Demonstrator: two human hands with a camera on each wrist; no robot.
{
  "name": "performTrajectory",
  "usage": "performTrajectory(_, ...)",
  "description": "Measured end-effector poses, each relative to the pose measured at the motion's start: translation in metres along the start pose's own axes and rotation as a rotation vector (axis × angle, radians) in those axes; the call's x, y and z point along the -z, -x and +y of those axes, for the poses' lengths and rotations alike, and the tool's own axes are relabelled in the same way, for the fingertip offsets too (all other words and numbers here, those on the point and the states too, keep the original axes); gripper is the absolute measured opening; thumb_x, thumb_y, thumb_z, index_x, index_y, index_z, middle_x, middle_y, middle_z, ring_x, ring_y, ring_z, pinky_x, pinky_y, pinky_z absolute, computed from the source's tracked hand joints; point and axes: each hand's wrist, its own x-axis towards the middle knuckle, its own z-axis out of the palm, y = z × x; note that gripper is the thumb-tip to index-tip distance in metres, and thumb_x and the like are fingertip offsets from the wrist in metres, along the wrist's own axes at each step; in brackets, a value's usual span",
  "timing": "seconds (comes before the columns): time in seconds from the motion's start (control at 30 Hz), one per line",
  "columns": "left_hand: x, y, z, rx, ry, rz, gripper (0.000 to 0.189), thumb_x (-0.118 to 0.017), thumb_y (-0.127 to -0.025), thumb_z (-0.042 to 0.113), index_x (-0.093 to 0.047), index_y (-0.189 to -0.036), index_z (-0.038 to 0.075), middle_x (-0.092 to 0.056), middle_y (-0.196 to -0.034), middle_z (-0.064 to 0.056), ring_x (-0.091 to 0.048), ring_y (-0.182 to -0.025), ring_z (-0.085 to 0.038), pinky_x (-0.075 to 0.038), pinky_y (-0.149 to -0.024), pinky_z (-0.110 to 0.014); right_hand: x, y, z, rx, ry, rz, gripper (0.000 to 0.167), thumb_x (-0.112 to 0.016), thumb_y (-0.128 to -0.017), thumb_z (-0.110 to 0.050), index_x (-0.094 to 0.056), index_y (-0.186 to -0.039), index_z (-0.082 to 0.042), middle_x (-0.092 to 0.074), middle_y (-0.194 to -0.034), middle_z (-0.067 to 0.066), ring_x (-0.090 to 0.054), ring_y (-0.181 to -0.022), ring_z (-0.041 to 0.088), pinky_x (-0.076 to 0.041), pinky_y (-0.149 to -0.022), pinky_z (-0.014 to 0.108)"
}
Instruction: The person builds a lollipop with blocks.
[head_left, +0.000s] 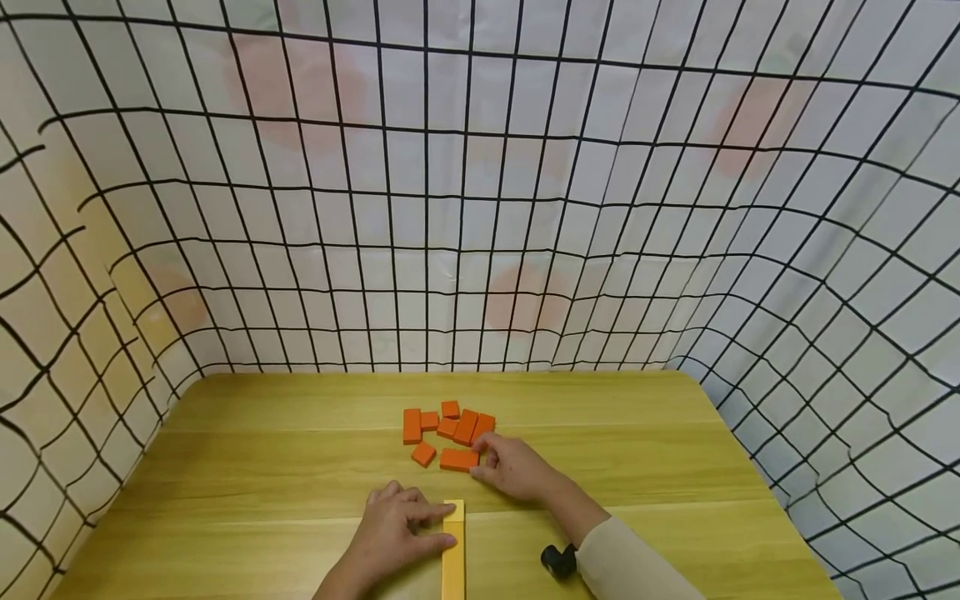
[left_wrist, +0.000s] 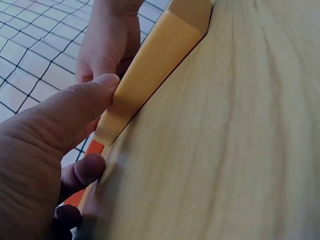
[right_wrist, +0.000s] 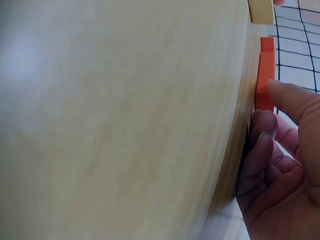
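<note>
In the head view, a row of yellow blocks runs up from the bottom edge, with a short yellow block at its far end. My left hand lies along its left side, index finger and thumb fairly straight and touching the row. The left wrist view shows the thumb against the yellow block's side. Farther up, my right hand pinches the right end of a long orange block lying on the table. In the right wrist view its thumb touches that orange block; the other fingers curl beneath.
Several loose orange blocks, long and short, lie beyond the hands on the wooden table. A small black object sits beside the right sleeve. Black netting encloses the table's back and sides.
</note>
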Motion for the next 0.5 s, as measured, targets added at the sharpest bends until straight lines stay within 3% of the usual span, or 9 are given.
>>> performTrajectory(0.5,0.0013,-0.0013,0.0009,0.019,0.0,-0.012,0.039,-0.079,-0.079,0.062,-0.078,-0.113,0.042,-0.055,-0.074,0.025,-0.033,-0.072,0.002,-0.026,-0.075,-0.028,-0.0007,0.0058,-0.0017,0.037,-0.004,-0.049,0.026,-0.066,-0.1,-0.035,-0.059,-0.119,-0.018,-0.062,-0.089,-0.011,-0.054,-0.073,0.003,-0.047,-0.073,0.024)
